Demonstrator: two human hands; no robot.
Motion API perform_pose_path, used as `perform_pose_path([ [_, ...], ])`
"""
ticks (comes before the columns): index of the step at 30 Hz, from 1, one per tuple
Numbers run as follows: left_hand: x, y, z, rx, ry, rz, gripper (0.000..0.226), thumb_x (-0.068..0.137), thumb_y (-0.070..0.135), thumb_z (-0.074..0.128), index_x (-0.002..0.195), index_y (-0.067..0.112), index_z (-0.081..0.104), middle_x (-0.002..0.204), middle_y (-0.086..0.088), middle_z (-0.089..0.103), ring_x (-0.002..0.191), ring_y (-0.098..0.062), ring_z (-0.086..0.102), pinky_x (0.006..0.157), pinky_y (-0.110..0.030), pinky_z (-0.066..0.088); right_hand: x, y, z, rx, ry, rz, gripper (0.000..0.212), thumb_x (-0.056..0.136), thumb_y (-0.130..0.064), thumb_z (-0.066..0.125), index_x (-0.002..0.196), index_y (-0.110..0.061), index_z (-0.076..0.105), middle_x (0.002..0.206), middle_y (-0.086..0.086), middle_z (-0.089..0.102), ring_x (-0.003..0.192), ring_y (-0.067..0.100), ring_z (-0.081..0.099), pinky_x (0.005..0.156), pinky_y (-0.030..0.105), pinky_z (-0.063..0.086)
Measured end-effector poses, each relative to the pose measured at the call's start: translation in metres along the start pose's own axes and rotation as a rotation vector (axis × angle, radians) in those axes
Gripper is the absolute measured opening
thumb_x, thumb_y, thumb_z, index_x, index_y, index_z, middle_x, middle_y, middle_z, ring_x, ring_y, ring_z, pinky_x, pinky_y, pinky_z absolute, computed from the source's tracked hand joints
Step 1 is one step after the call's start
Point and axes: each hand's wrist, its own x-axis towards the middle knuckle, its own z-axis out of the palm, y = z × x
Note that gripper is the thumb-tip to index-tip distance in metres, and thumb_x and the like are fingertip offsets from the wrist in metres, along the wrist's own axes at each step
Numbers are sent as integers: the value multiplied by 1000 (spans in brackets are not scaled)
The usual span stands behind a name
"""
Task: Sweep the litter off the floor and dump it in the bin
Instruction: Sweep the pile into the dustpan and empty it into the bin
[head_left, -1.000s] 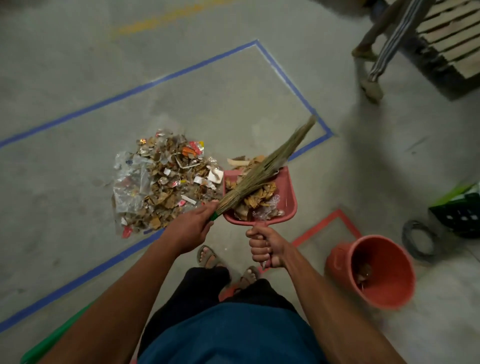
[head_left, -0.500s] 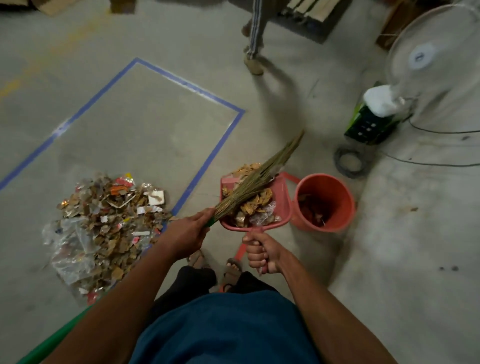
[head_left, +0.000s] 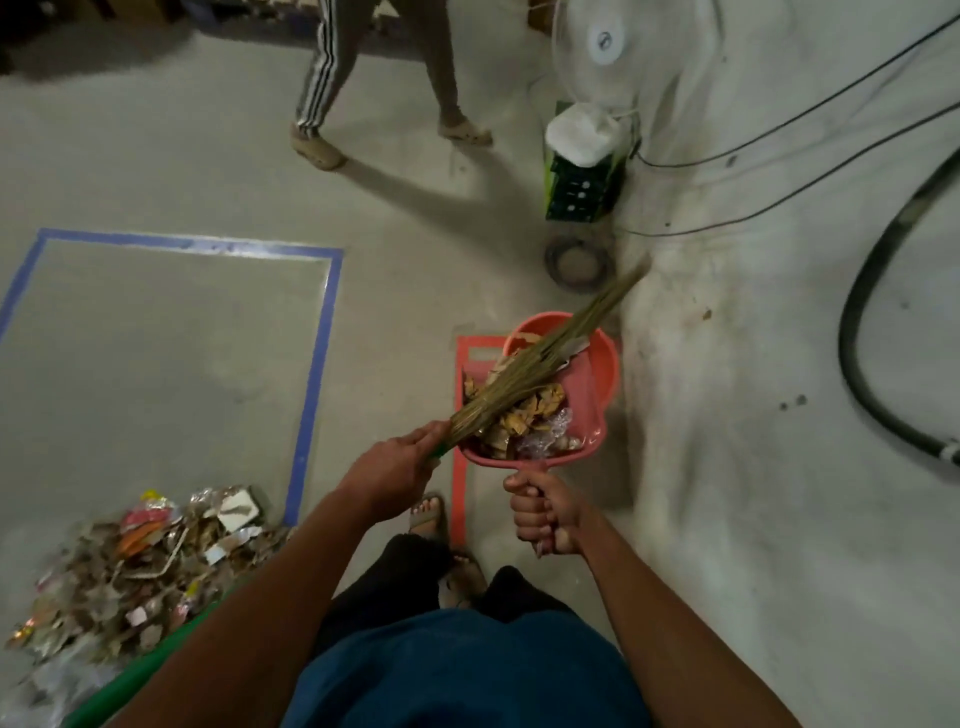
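Observation:
My right hand (head_left: 543, 514) grips the handle of a red dustpan (head_left: 587, 415) loaded with brown scraps and clear plastic. The pan is held over the mouth of the orange bin (head_left: 605, 353), covering most of it. My left hand (head_left: 395, 467) holds a straw broom (head_left: 545, 358) near its green collar, and the bristles lie across the litter in the pan, pointing up and right past the bin. A big pile of litter (head_left: 140, 566) of cardboard, wrappers and plastic lies on the floor at the lower left.
Blue tape (head_left: 311, 374) outlines a floor area on the left; red tape (head_left: 460, 415) marks a box by the bin. A white fan (head_left: 597, 57), green crate (head_left: 582, 187), coiled wire (head_left: 574, 262), cables and a black hose (head_left: 862, 353) sit right. Another person's legs (head_left: 332, 88) walk behind.
I have turned right and carried the loaded dustpan from beside the pile to over the bin, broom still pressed on the load. The pile now lies at my lower left.

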Motion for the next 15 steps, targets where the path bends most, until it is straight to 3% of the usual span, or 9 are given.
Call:
perform_pose_path([
  [6,65,-4,-13,47,-121,102,63,109,41,38,164,42,8,163,0,40,110,-31,66,90,-44,59,9,-18,-13,135,86,-87,41,97,-13,49,60,-23,34,43,-7,16,33,7,10,33,18,16],
  [11,113,-7,-11,71,-183,177,62,109,43,36,163,42,7,167,4,35,106,-33,67,87,-46,59,25,-32,-32,233,96,-142,45,94,-14,55,69,-25,19,39,-7,21,30,5,17,31,17,22],
  [13,133,-6,-8,82,-207,200,61,109,42,36,163,41,9,167,5,33,105,-35,67,86,-47,59,31,-40,-42,267,68,-150,49,89,-15,63,69,-25,20,39,-7,23,30,5,18,31,17,22],
  [15,150,-3,-5,93,-220,219,61,109,41,37,163,39,9,167,5,33,102,-34,68,84,-47,60,34,-49,-51,294,46,-149,45,91,-15,60,63,-25,27,38,-8,24,30,5,16,31,17,20],
])
